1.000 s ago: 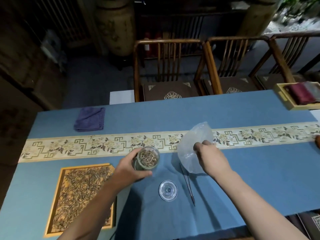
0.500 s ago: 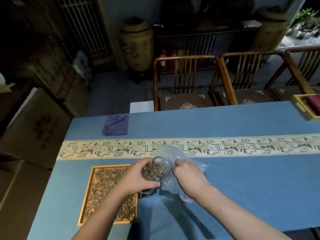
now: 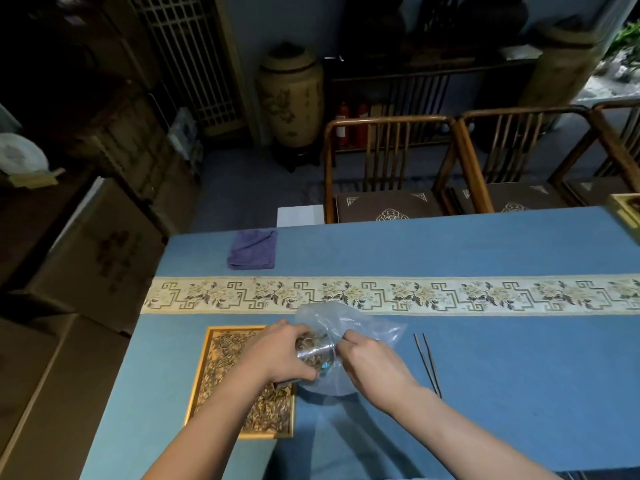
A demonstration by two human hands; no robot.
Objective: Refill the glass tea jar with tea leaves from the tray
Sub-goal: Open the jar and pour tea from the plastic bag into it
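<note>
My left hand (image 3: 282,353) grips the glass tea jar (image 3: 317,351), tipped on its side with its mouth pointing right into a clear plastic bag (image 3: 349,327). Brown tea leaves show inside the jar. My right hand (image 3: 372,363) pinches the bag's edge at the jar's mouth. Both hands are lifted just above the blue table. The gold-framed tray (image 3: 197,386) full of tea leaves lies under my left forearm, which hides part of it.
Thin dark tongs (image 3: 427,363) lie on the blue table (image 3: 519,375) to the right of my hands. A folded purple cloth (image 3: 252,249) sits at the far left. A patterned runner (image 3: 450,294) crosses the table. Wooden chairs (image 3: 388,168) stand behind it, and a wooden box (image 3: 625,209) sits at the far right edge.
The jar went from upright to tipped sideways, and its mouth now sits inside the bag. My right hand brought the bag over to the jar. The camera view swung left.
</note>
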